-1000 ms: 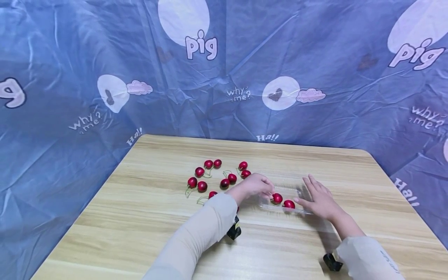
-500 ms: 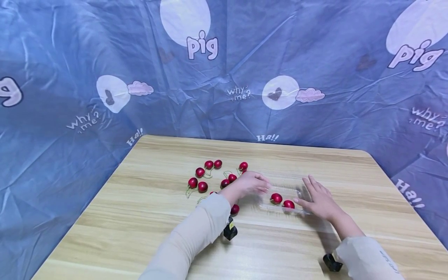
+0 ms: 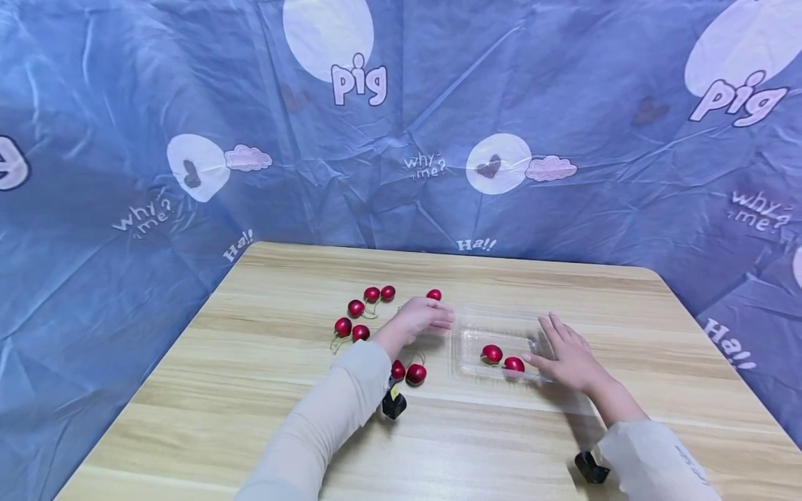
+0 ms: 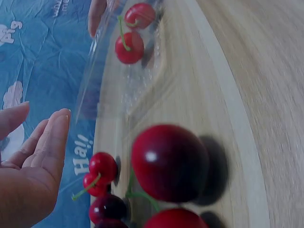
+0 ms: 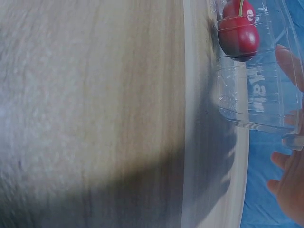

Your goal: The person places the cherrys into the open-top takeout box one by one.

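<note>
A clear plastic box (image 3: pixel 459 351) lies on the table with two red cherries (image 3: pixel 491 354) inside, their green stems visible in the left wrist view. My left hand (image 3: pixel 421 320) is left of the box, above loose cherries, fingers extended; between its thumb and fingers nothing shows in the left wrist view. It partly covers the cherries beneath it. My right hand (image 3: pixel 571 356) is at the right end of the box, fingers spread and touching its rim. A dark red cherry (image 4: pixel 170 163) with another beside it lies near the left wrist.
Several cherries with stems (image 3: pixel 360 333) are scattered in pairs on the left and back of the wooden table (image 3: pixel 250 390). A blue printed cloth (image 3: pixel 401 209) hangs behind the table edge. Black devices (image 3: pixel 394 403) sit at both wrists.
My left hand has moved left, away from the box and over the loose cherries, exposing the box's left end and the front pair of cherries. The right hand stays at the box.
</note>
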`<state>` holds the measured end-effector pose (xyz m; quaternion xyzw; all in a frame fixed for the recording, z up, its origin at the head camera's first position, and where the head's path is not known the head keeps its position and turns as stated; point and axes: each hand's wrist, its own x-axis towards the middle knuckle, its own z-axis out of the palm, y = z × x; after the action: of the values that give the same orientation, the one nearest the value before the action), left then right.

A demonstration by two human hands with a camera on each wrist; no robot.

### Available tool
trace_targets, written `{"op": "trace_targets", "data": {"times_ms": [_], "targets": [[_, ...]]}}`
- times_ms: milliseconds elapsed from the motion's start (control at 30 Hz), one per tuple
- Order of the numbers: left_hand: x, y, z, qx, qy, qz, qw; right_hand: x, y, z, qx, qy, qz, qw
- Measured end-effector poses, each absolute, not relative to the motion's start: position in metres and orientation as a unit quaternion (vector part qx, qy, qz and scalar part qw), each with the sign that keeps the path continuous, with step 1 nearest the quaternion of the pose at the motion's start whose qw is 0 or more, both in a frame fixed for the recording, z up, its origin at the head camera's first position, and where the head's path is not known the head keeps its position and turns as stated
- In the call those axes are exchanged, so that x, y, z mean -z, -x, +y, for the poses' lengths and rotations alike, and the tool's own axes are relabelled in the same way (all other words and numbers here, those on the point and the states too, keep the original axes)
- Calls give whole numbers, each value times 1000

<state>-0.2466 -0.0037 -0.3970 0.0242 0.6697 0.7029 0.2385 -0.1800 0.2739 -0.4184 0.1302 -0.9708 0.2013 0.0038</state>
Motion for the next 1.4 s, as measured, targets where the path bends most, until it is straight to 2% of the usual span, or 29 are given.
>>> {"op": "trace_targets", "data": {"times_ms": [267,500,667,1000,1400], "targets": [[394,246,-17,-704,-13,673,227,420,181,273,-201,-131,-971,4],[417,266,-22,-707,15,682,187,420,182,274,-198,-131,-971,5],[405,262,-26,-701,53,687,187,421,184,276,-197,-133,-971,6],[407,272,-30,-694,76,700,151,422,188,278,-201,-137,-970,5],[405,285,-28,-660,183,723,90,421,188,277,-203,-140,-969,6]]}}
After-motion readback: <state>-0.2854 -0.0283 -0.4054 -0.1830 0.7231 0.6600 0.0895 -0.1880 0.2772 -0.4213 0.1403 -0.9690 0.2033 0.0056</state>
